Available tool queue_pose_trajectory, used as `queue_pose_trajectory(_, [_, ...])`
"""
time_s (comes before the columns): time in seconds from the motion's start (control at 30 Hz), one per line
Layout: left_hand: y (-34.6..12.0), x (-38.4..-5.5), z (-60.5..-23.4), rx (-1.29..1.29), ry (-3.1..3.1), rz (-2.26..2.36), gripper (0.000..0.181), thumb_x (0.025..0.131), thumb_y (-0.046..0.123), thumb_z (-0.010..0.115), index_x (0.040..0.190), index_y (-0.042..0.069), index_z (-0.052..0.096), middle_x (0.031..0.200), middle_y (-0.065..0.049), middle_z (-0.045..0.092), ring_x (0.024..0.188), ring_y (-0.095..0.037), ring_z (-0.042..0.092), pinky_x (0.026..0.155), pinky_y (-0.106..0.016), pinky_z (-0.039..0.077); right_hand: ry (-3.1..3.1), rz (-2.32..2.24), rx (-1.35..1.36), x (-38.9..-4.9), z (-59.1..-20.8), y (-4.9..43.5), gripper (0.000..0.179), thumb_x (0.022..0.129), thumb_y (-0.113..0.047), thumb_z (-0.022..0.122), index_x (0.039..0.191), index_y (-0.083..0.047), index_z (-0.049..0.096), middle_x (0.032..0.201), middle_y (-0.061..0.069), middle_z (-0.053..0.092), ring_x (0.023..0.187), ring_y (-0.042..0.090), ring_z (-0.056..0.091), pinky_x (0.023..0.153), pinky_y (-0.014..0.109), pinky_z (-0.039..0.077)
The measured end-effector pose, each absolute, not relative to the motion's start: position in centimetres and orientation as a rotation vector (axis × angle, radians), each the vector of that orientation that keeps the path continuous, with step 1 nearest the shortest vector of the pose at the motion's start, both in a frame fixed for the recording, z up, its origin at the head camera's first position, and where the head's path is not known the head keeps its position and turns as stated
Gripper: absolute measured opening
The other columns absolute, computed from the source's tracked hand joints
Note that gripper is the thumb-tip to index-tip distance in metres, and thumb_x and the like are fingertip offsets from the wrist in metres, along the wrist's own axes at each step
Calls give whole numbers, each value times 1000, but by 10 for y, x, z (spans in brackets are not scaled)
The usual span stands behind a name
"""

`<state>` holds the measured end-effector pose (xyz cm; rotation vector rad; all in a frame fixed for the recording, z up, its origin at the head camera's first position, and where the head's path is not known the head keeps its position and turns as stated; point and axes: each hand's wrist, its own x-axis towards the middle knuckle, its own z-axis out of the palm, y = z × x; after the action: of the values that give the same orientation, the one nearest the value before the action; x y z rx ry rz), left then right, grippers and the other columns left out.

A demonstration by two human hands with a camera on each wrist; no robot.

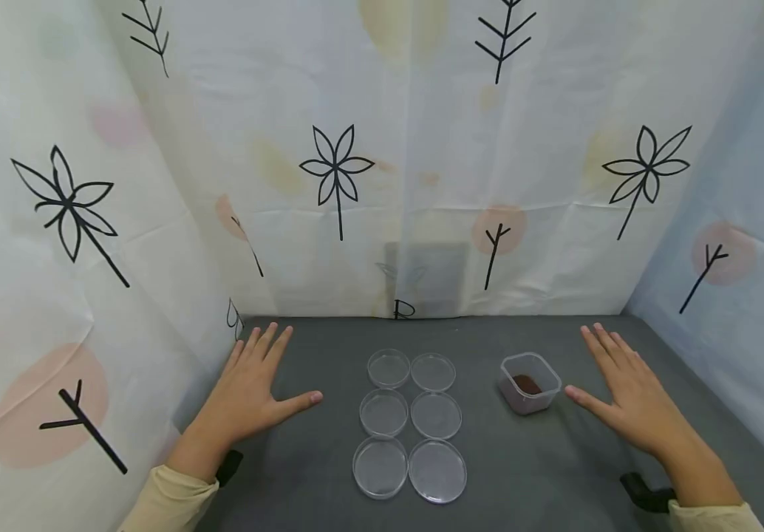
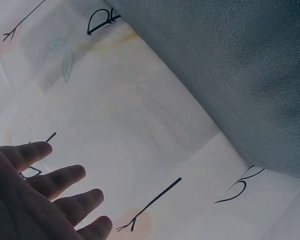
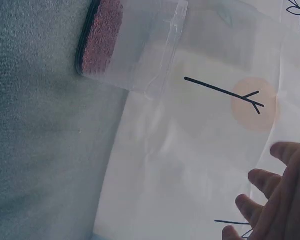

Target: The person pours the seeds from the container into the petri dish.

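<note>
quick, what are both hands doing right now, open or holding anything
Left hand: open, fingers spread, holding nothing.
Right hand: open, holding nothing, near the plastic tub.

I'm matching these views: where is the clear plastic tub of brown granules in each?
Head: tub right of center, between petri dishes and right hand.
Left wrist: not in it.
Right wrist: tub at top, left of center, partly cut off.
Shared landmark: the edge of the gray tabletop against the printed white cloth.

- The left hand (image 1: 245, 391) had a creased pale-beige cloth sleeve (image 1: 171, 499) and a small black wrist attachment (image 1: 230, 468).
- The right hand (image 1: 638, 399) had a matching pale-beige cloth sleeve (image 1: 714, 518) and a bent black wrist attachment (image 1: 644, 493).
</note>
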<state>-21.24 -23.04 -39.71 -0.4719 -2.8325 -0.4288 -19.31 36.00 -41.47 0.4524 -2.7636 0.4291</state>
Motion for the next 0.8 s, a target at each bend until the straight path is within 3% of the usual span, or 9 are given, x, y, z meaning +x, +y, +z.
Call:
queue_pose_trajectory(0.1, [-230,-215,-400,-479,-2822,-454,117,86,81,67,173,19,18,176,-20,22,162,-52,16,128,-75,14,-2746,469,458,-193,-413,359,104,100,-45,70,173,-18,1,180,16,3,165,47,4,135,62,-5])
queue_pose_trajectory(0.3, [-227,-220,-406,-517,-2797,-547,114,88,76,71,172,17,21,175,-20,25,162,-50,19,128,-74,18,-2757,574,459,-190,-413,357,107,100,-43,73,173,-20,-1,180,16,4,165,47,3,127,78,9])
queue_pose_trajectory(0.53, [-221,-224,-416,-556,-2768,-620,111,88,74,72,171,17,25,174,-18,29,161,-45,26,127,-72,27,-2774,673,451,-190,-421,357,106,100,-40,73,173,-22,-2,179,19,2,164,48,2,123,82,7])
queue_pose_trajectory(0.8, [-211,-225,-424,-567,-2753,-718,109,89,74,71,171,20,25,175,-14,28,158,-43,33,119,-73,39,-2726,758,467,-191,-427,350,109,98,-36,76,173,-22,-1,180,8,-7,164,49,1,116,89,12])
